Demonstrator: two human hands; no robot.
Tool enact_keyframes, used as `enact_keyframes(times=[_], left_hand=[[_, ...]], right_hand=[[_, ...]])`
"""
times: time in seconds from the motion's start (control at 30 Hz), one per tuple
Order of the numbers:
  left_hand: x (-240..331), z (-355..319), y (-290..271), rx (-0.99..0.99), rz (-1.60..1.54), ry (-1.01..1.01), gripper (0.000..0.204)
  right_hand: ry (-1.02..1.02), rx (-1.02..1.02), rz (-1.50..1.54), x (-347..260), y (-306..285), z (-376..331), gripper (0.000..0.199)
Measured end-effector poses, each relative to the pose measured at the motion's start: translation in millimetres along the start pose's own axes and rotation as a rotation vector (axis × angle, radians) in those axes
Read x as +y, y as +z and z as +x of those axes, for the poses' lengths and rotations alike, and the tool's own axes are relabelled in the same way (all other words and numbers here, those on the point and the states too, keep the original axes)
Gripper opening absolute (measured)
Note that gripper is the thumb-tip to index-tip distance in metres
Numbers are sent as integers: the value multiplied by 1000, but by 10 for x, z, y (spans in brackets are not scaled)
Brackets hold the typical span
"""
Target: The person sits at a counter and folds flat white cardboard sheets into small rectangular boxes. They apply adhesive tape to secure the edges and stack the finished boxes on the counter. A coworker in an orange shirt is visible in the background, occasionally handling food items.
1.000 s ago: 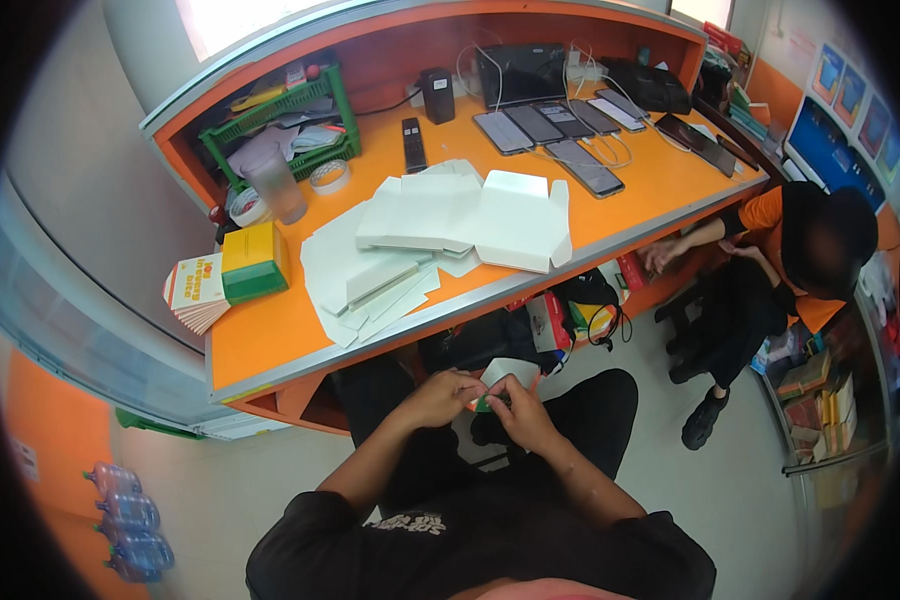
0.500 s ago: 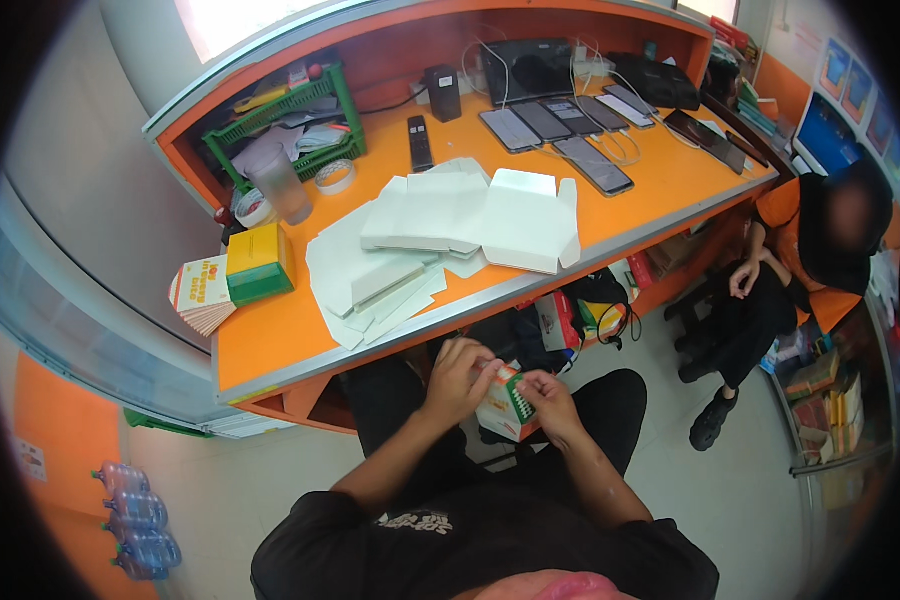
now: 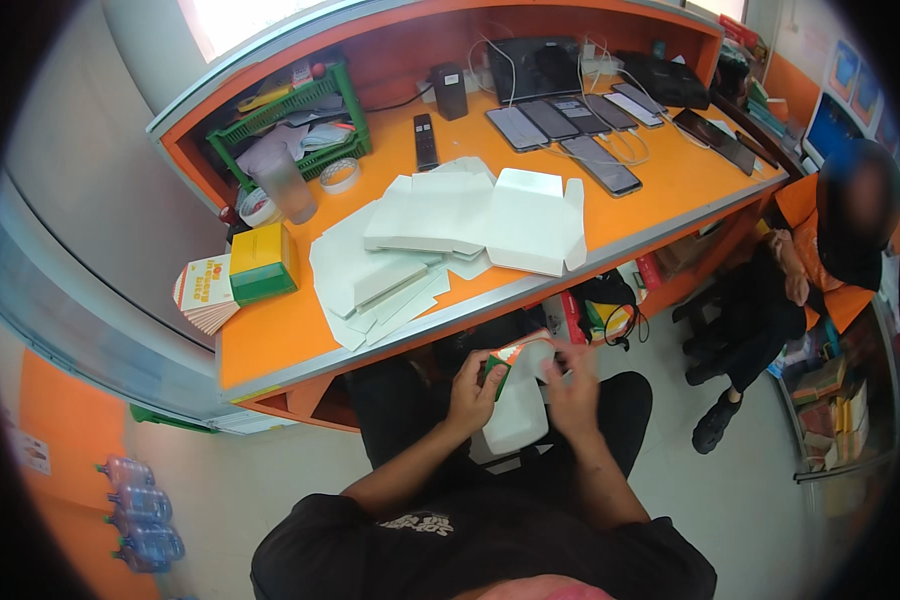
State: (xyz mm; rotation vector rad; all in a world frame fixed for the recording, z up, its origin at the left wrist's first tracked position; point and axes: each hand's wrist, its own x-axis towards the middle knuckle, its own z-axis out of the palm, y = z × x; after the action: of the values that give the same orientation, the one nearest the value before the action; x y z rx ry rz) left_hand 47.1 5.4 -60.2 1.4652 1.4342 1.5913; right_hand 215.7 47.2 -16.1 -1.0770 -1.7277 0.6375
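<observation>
Above my lap is a small carton point(image 3: 516, 418), its plain white side facing up and a green and orange printed edge on the left. My left hand point(image 3: 470, 398) is closed around that printed edge, with the thumb on top. At the carton's right side is my right hand point(image 3: 574, 392), its fingers raised near a flap and smeared by motion. On the desk just beyond lie loose flat white carton blanks point(image 3: 425, 215) in an overlapping pile. One opened blank point(image 3: 530, 225) with side flaps rests at the pile's right end.
The orange desk point(image 3: 270, 345) has a metal-edged front. At its left are printed cartons point(image 3: 262, 262), a plastic cup point(image 3: 285, 185), tape rolls point(image 3: 340, 176) and a green rack point(image 3: 290, 110). Several phones point(image 3: 600, 165) with cables lie right. A seated person point(image 3: 770, 290) is at the right.
The carton has turned so its white side shows instead of the printed faces. My right hand has moved off its top toward the right. The seated person's hands have shifted.
</observation>
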Motion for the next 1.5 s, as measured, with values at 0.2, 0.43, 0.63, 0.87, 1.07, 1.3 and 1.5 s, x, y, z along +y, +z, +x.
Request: enact_keyframes(times=[0.2, 0.43, 0.63, 0.87, 1.07, 1.3, 1.5], left_hand=[[48, -1, 124, -126, -182, -302, 19], [246, 45, 216, -160, -96, -306, 30], [411, 153, 123, -109, 15, 2, 42], [658, 243, 55, 50, -97, 80, 43], [951, 347, -314, 291, 109, 552, 45], [1152, 500, -569, 201, -637, 120, 51], [1176, 631, -1391, -87, -649, -73, 60]], right_hand=[[458, -225, 503, 352, -124, -43, 29], [334, 136, 282, 481, 115, -208, 44], [254, 133, 265, 133, 47, -71, 40], [393, -301, 1166, 257, -207, 53, 72], [862, -550, 1042, 382, -155, -562, 86], [566, -751, 1080, 139, -250, -436, 100], [-365, -982, 40, -1335, -158, 566, 120]])
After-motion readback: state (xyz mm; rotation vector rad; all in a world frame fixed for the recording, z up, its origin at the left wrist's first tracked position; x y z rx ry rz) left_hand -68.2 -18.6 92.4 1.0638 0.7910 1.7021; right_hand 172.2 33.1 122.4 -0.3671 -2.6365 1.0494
